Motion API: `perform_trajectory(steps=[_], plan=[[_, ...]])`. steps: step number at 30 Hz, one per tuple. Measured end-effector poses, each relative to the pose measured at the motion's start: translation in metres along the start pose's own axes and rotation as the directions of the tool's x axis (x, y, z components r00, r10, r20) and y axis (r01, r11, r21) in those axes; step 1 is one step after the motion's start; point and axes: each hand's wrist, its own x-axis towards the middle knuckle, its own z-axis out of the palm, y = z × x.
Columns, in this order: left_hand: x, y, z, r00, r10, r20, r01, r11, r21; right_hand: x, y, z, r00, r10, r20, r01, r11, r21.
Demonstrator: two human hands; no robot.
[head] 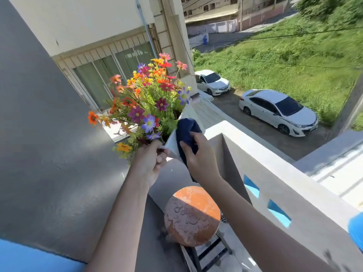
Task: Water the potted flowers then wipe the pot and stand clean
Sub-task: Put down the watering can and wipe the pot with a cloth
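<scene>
A white pot full of colourful flowers is lifted in the air and tilted toward the left. My left hand grips the pot at its near rim. My right hand presses a dark blue cloth against the pot's white side. Below them stands the round orange stand top, wet with water drops, on a dark metal frame. Most of the pot is hidden by the flowers, the cloth and my hands.
A grey balcony wall with blue cut-outs runs on the right; a grey wall fills the left. Beyond the ledge lie a street with two white cars, grass and a neighbouring house. A blue object sits at the right edge.
</scene>
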Motion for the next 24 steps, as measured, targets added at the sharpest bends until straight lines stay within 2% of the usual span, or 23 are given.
perform_trajectory(steps=[6, 15, 19, 22, 24], plan=[[-0.002, -0.005, 0.001, 1.000, 0.015, -0.018, -0.015, 1.000, 0.005, -0.040, 0.035, -0.003, 0.997, 0.030, 0.071, -0.023, 0.995, -0.095], [-0.008, -0.013, 0.012, 1.000, 0.004, 0.000, -0.003, 0.999, 0.054, -0.022, -0.001, -0.004, 0.997, 0.012, -0.081, -0.012, 1.000, 0.004], [-0.011, -0.007, 0.012, 1.000, 0.010, 0.012, -0.010, 1.000, 0.023, -0.022, -0.005, -0.009, 0.994, -0.073, -0.084, 0.071, 0.997, -0.032], [-0.009, 0.001, 0.008, 0.999, -0.004, 0.039, 0.007, 0.998, -0.061, -0.027, 0.000, -0.012, 0.983, -0.186, 0.008, 0.186, 0.978, -0.093], [-0.006, 0.004, 0.005, 0.998, -0.037, 0.048, 0.043, 0.992, -0.120, -0.034, 0.008, -0.012, 0.981, -0.188, 0.046, 0.193, 0.973, -0.125]])
